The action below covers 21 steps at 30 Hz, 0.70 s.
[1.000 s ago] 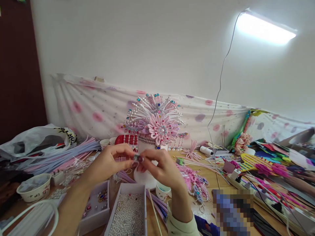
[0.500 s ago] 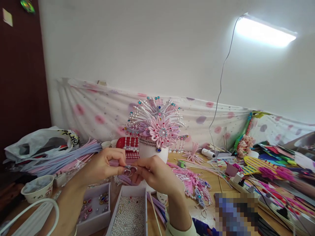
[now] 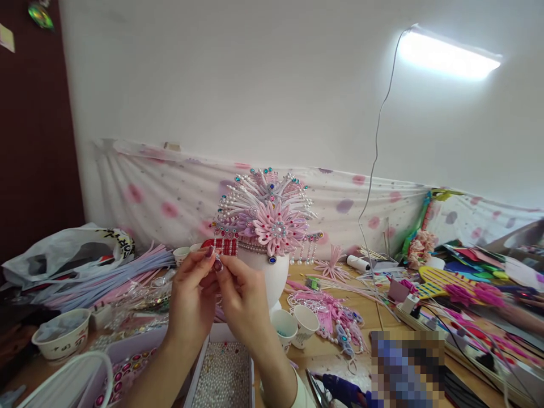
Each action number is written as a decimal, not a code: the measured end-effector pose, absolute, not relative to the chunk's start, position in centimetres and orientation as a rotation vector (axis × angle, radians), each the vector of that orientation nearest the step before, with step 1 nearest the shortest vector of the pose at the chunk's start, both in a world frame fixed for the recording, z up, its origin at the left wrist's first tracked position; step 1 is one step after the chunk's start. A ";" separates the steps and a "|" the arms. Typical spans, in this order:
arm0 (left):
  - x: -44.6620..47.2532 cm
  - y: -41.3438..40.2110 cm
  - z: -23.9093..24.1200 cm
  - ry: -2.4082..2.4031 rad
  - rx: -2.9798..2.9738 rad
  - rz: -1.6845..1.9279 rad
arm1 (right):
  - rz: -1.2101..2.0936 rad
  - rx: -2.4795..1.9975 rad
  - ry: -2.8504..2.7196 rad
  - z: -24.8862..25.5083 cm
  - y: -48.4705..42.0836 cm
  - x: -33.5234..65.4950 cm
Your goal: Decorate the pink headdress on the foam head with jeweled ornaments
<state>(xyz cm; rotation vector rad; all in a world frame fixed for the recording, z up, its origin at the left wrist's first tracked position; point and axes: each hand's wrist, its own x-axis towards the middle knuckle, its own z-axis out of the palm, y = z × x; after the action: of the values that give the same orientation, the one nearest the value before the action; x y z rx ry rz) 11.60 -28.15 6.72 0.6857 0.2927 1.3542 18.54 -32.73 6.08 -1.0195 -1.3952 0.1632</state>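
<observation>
My left hand [image 3: 193, 289] and my right hand [image 3: 244, 289] meet in front of the headdress, fingertips pinched together. Between them is a small beaded loop [image 3: 217, 258], mostly covered by the fingers. Behind stands a white head-shaped stand [image 3: 276, 277] wearing a pink and white headdress [image 3: 267, 215] with pearls, coloured gems and a large pink flower. Below my hands lies a white box of pearl beads [image 3: 225, 368]. To its left, partly behind my left forearm, is a box with pink gems [image 3: 123, 374].
Two paper cups [image 3: 305, 326] stand right of my hands. A blue glue gun [image 3: 340, 388] lies at the front, near pink beaded tassels [image 3: 327, 317]. Pipe cleaners [image 3: 106, 272] and a paper bowl [image 3: 62, 334] are at left. A power strip [image 3: 450, 340] and another person's arm [image 3: 522, 320] are at right.
Both hands have come closer together, tilted upward and lifted slightly. The beaded loop shows less between the fingers. My view has shifted a little, and the paper cups are now uncovered.
</observation>
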 end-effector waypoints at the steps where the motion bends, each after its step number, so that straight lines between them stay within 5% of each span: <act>1: 11.6 -28.0 6.7 0.287 0.690 1.348 | 0.166 -1.016 -1.396 6.2 -32.8 18.7; 12: 6.9 -22.1 7.0 0.124 1.870 1.164 | 0.131 -1.253 -1.692 7.8 -35.4 21.8; 21: 9.9 -25.2 7.1 0.109 1.177 1.327 | 0.301 -1.018 -1.479 7.6 -34.3 20.8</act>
<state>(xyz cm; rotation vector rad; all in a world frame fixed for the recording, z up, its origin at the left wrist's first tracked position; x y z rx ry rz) 9.86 -25.22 7.14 1.1772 0.1089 1.3266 20.82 -34.30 7.58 -1.0179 -1.4794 0.3012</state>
